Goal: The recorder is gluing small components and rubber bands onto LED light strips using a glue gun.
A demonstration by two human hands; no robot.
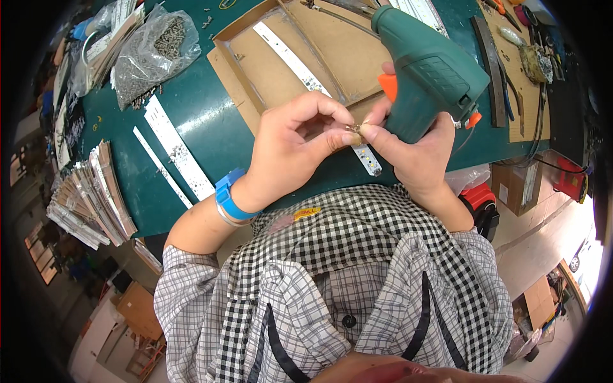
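Note:
My left hand [297,131] is closed in a pinch over the near edge of the bench. Between its thumb and forefinger, and touching my right fingertips, are small metal pieces [353,128] that look like screws. My right hand [418,150] wraps the handle of a green power screwdriver [428,70] with an orange trigger, while its thumb and a finger pinch toward the same pieces. Under both hands runs a long white LED strip board [367,159], with small yellow LEDs at its near end. It lies across a shallow cardboard tray [246,86] and is partly hidden by my fingers.
A clear plastic bag [156,54] of small metal pieces stands at the left back. White strip boards [182,153] with loose pieces lie left of my arm, near a fanned stack of strips [92,191]. At right, a dark metal bar [488,70] and hand tools lie beside a board.

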